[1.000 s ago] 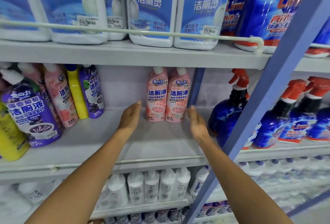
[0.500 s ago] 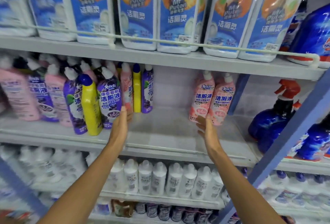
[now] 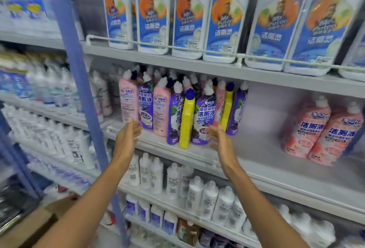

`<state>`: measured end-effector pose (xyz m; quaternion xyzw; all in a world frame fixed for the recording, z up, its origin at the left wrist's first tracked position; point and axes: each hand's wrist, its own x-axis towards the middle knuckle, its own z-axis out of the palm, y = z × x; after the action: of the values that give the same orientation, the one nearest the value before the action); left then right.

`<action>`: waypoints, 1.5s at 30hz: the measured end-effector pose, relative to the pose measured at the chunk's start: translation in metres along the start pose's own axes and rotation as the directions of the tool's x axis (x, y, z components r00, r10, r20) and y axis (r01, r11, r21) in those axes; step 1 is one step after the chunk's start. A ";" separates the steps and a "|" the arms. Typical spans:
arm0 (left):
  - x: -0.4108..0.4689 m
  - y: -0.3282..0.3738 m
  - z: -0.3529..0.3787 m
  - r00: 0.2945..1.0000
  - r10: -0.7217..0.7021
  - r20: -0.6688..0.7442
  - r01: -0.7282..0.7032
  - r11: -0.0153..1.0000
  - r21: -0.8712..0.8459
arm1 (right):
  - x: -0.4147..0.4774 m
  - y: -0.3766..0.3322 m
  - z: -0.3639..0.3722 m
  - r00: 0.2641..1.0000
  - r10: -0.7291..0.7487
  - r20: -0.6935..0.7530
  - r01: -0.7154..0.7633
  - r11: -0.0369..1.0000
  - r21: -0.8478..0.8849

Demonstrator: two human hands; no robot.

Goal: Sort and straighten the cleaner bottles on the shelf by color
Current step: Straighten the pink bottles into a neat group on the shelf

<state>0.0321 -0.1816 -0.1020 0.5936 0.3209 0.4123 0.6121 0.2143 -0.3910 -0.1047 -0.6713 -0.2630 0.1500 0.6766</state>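
Flanking the mixed cluster of cleaner bottles at centre frame, the left hand point(image 3: 128, 137) and the right hand point(image 3: 219, 140) rise from the lower edge with palms turned toward each other. Neither holds anything. The left fingers point(image 3: 136, 126) and right fingers point(image 3: 214, 130) are straight and slightly apart. Their tips lie at the outer bottles of the cluster, but whether they touch is not clear.

By my reading, the sorting is barely begun. At the front lip of the middle shelf point(image 3: 256, 149) a yellow bottle point(image 3: 186, 121) stands wedged between two purple bottles point(image 3: 173, 117) point(image 3: 204, 117). Just behind them the colours alternate. A pink bottle point(image 3: 161, 113), another purple bottle point(image 3: 145, 109) and a second pink bottle point(image 3: 128, 103) run toward the left. A second yellow bottle point(image 3: 227, 107) sits beside one more purple bottle point(image 3: 237, 109) on the right. Several of them lean, and more caps crowd the back row, too tightly packed to tell the colours apart.

The one finished part seems to be the pair of pink bottles point(image 3: 316, 135) at the right of the frame. They stand side by side, well apart from the cluster, with bare shelf between. The remaining pinks look set to join them, and yellow and purple need groups of their own.
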 end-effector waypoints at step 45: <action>0.262 -0.013 -0.074 0.917 0.094 0.387 -0.178 0.966 0.188 | 0.101 0.000 0.265 0.850 -0.229 -0.474 -0.085 0.829 -0.553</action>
<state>0.0875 0.0856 -0.0958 0.7462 0.1992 0.2951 0.5625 0.1488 -0.1155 -0.0993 -0.8420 -0.1277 -0.1473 0.5030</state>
